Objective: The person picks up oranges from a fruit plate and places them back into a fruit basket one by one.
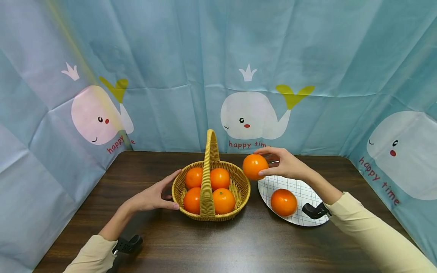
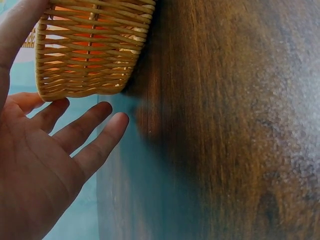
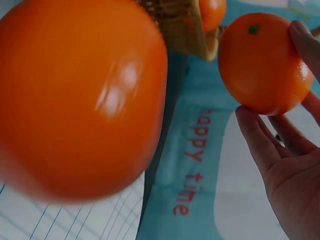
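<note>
Whale curtain behind, orange [image 1: 255, 166] in right hand [image 1: 285, 165]

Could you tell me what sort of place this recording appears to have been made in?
Probably a staged recording booth, not a real kitchen. A blue whale-print cloth screens off three sides of a dark wooden table, which bears only a basket of oranges and a checked plate.

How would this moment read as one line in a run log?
right hand: holds orange in air | left hand: steadies basket, four oranges inside | plate: one orange
</note>
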Demonstrator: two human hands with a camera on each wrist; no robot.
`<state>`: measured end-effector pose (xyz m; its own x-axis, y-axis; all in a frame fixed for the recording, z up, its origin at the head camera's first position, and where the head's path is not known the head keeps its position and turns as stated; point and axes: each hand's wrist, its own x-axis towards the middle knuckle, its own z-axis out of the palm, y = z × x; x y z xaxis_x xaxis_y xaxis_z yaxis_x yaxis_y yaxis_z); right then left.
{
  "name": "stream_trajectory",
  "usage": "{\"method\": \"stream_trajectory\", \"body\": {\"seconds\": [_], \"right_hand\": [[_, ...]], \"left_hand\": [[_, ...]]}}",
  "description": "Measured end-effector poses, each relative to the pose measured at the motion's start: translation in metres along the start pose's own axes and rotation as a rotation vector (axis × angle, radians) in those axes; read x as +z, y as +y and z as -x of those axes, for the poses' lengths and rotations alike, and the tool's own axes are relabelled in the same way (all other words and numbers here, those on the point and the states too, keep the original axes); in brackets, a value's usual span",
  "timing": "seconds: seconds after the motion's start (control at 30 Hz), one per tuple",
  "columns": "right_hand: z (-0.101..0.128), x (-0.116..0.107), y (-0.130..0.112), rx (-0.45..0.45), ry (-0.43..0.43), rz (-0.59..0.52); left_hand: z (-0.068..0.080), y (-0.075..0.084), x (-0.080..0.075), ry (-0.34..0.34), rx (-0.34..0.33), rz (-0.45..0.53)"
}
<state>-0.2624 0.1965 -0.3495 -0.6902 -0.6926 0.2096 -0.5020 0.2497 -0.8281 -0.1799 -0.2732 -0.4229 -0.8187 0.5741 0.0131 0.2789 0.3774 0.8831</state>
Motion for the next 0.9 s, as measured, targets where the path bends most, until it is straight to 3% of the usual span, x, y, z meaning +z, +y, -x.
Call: {"method": "stream_trajectory", "body": {"seconds": [0.43,0.9], "right_hand": [[-0.019,0.03,-0.01,-0.02,-0.091,-0.009],[-0.022,0.041,-0.007,-0.023,-0.123,0.012]], "left_hand": [[0.0,-0.001,-0.001,0.002,0.004,-0.021],[0.0,-0.001,0.0,-0.004,0.007,-0.011]]}}
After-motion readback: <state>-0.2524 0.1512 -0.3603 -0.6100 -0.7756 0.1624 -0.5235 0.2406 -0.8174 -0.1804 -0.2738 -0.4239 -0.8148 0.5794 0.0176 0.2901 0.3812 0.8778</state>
